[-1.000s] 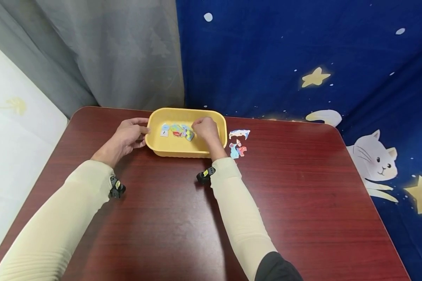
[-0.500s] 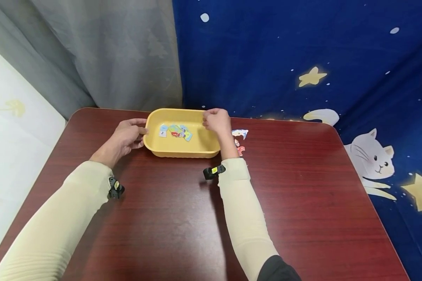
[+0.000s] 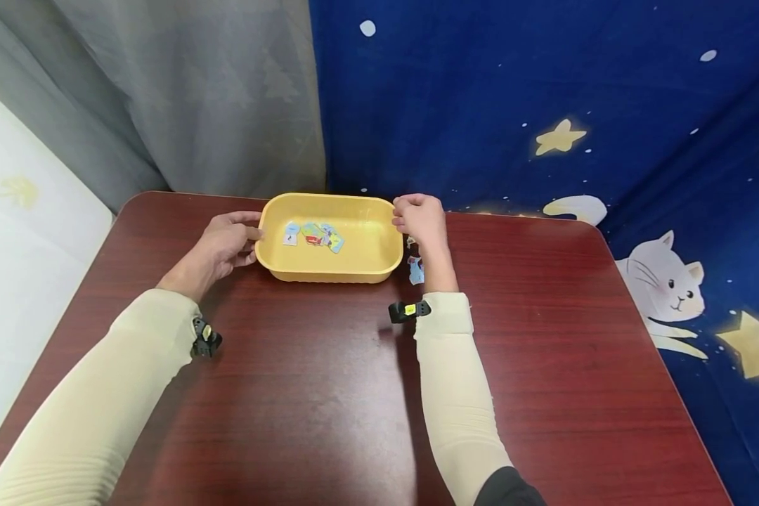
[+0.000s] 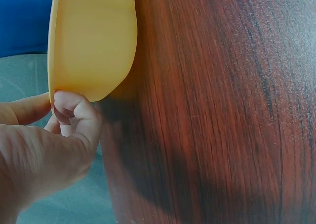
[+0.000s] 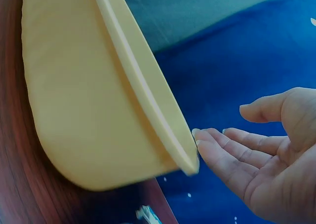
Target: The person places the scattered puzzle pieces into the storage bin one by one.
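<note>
Rightward across the yellow tray [image 3: 370, 246] the right hand [image 3: 422, 219] had moved, fingers loosely extended; the left hand [image 3: 223, 246] gripped the tray's end.

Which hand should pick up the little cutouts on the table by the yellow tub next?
Probably the right hand: it's close to the cutouts and looks empty in its wrist view. The left hand is farther away, pinching the opposite end of the yellow tub.
</note>
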`<act>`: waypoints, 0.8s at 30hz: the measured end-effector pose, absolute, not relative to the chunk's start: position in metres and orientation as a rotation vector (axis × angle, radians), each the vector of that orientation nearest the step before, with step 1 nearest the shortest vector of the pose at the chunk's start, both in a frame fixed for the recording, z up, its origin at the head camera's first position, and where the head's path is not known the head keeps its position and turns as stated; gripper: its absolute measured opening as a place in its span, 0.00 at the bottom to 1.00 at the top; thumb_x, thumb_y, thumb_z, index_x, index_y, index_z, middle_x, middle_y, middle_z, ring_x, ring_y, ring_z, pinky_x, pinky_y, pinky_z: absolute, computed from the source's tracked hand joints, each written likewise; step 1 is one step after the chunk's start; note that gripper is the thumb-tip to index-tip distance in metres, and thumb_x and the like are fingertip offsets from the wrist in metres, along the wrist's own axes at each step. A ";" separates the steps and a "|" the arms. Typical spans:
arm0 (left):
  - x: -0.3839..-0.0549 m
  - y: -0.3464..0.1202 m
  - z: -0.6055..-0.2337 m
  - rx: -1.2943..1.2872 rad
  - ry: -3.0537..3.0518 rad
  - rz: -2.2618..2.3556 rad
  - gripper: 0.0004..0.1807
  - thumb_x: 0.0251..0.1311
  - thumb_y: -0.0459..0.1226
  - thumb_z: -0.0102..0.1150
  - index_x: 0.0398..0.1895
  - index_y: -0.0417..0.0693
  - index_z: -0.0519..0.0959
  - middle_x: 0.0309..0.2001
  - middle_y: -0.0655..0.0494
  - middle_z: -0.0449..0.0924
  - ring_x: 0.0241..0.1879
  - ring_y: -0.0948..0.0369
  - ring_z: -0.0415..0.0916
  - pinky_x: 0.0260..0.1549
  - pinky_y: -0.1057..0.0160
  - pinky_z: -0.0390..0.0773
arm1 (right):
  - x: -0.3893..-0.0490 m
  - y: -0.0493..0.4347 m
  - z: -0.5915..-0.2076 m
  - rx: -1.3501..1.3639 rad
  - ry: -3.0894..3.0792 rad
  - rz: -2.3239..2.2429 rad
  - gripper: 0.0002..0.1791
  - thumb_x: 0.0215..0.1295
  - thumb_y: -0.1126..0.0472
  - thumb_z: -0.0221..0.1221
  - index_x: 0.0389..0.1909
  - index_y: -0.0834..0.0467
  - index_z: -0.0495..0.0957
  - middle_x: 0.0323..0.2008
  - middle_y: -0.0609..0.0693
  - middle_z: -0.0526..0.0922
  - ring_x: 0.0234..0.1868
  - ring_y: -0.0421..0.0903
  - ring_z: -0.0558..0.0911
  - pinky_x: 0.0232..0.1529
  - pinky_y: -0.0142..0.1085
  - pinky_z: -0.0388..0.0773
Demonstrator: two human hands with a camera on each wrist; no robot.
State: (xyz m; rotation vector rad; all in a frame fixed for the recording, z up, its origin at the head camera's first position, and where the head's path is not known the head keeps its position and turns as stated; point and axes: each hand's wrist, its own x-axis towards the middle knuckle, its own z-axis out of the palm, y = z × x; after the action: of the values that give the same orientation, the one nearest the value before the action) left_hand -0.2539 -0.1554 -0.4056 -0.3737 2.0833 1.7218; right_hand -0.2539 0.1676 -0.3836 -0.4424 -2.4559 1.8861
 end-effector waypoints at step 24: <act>-0.254 -0.156 -0.407 -0.369 2.057 1.754 0.27 0.69 0.34 0.50 0.71 0.49 0.62 0.28 0.57 0.76 0.21 0.65 0.72 0.23 0.70 0.77 | -0.218 0.219 -0.398 -0.614 -2.611 1.710 0.17 0.63 0.62 0.61 0.49 0.66 0.80 0.42 0.61 0.82 0.30 0.42 0.81 0.48 0.44 0.81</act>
State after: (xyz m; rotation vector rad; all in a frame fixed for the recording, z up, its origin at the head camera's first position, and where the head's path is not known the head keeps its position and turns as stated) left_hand -0.2544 -0.1561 -0.4070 -0.3688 2.0568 1.7542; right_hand -0.2177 0.2194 -0.3976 -0.6144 -2.6113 1.7103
